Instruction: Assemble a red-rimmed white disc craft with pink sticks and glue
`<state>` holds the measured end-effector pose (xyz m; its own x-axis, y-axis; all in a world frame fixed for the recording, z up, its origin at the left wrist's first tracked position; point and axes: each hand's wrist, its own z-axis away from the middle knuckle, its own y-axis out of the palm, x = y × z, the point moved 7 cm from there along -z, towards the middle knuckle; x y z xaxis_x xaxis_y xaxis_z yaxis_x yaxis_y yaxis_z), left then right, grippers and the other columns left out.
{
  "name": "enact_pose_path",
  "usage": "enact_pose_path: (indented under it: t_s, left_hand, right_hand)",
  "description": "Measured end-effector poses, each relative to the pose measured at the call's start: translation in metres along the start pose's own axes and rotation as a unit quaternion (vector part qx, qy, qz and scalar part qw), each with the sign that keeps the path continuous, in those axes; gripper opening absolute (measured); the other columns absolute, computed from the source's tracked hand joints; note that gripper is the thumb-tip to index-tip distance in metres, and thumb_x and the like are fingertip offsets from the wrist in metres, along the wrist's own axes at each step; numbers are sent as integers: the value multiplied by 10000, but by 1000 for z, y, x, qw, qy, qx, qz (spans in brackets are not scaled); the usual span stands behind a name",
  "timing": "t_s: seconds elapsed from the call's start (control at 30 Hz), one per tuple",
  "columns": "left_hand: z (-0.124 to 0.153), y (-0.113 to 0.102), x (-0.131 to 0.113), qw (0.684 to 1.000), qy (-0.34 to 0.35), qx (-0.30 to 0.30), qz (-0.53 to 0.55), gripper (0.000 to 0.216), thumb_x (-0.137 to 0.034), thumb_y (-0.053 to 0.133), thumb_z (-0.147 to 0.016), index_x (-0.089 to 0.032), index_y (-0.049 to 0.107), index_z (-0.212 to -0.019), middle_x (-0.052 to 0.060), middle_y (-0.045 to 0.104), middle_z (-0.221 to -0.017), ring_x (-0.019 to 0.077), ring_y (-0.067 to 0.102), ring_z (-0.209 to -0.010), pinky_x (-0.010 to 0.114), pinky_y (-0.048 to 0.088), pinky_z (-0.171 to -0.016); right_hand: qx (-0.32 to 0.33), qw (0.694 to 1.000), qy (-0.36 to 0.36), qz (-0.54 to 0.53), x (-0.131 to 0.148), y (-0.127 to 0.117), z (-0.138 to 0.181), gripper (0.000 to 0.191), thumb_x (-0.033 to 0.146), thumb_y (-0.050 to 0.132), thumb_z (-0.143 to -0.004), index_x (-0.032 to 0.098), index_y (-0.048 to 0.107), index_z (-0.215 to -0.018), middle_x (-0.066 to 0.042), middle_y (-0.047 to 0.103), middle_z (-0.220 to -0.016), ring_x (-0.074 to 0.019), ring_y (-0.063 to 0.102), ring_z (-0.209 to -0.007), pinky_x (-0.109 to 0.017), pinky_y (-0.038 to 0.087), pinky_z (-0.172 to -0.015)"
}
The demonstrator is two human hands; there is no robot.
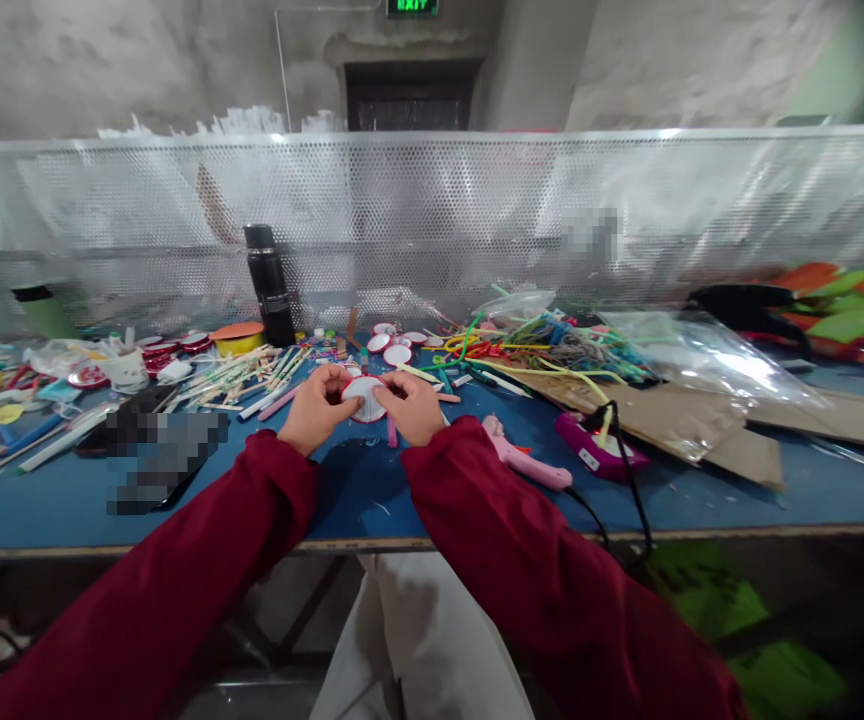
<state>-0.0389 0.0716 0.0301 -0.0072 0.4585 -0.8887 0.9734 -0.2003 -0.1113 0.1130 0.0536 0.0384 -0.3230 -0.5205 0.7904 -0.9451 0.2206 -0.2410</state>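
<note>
Left hand (pixel 318 408) and right hand (pixel 415 408) pinch a red-rimmed disc (pixel 363 398) over the bench (pixel 361 505), near edge side, seemingly adjusting it; next needs even pressure.

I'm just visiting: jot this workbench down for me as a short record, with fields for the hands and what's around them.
Left hand: pinching a red-rimmed white disc
Right hand: gripping the disc's other side
Surface: blue tabletop
Beyond hands: more discs; black bottle, upright
Right of hands: pink corded tool; purple box
</note>
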Motion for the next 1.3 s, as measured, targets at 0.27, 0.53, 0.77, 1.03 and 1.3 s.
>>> enact_pose_path:
  t_s: [0.27, 0.53, 0.77, 1.03, 1.3]
  left_hand:
    - [1, 4, 0, 999, -33, 23, 13, 407, -192, 750, -600, -188, 474, -900, -41, 630, -720, 112, 594, -594, 264, 511, -597]
    - [2, 6, -4, 998, -52, 20, 20, 378, -202, 764, -570, -176, 499, -837, -37, 609, -712, 107, 574, -616, 250, 484, -610]
    - [2, 7, 11, 996, -70, 38, 32, 335, -296, 764, -608, -166, 569, -848, -8, 628, -764, 131, 594, -668, 282, 498, -661]
    - [2, 8, 12, 995, -81, 36, 51, 347, -282, 777, -603, -156, 600, -873, -14, 634, -771, 116, 582, -664, 259, 486, -654]
    - [0, 5, 11, 996, -78, 27, 43, 398, -244, 792, -556, -160, 582, -883, -12, 643, -765, 127, 600, -652, 278, 509, -647]
  right_hand:
    - [53, 995, 60, -54, -9, 5, -2, 221, 393, 632, -681, 175, 654, -716, 18, 613, -650, -125, 512, -612, -259, 418, -604]
    - [40, 996, 62, -56, -8, 4, 1, 203, 374, 629, -668, 174, 653, -695, 29, 592, -615, -112, 484, -576, -245, 396, -561]
    - [-6, 1000, 23, 10, 0, 0, 3, 198, 359, 602, -686, 190, 569, -590, 39, 520, -568, -114, 440, -572, -252, 373, -571]
    - [-25, 999, 19, 22, -1, 1, 5, 213, 371, 578, -709, 193, 559, -594, 30, 518, -592, -122, 436, -583, -265, 362, -597]
    - [-15, 999, 29, 4, -4, 4, 5, 212, 370, 589, -713, 193, 573, -597, 44, 487, -556, -116, 422, -575, -253, 356, -568]
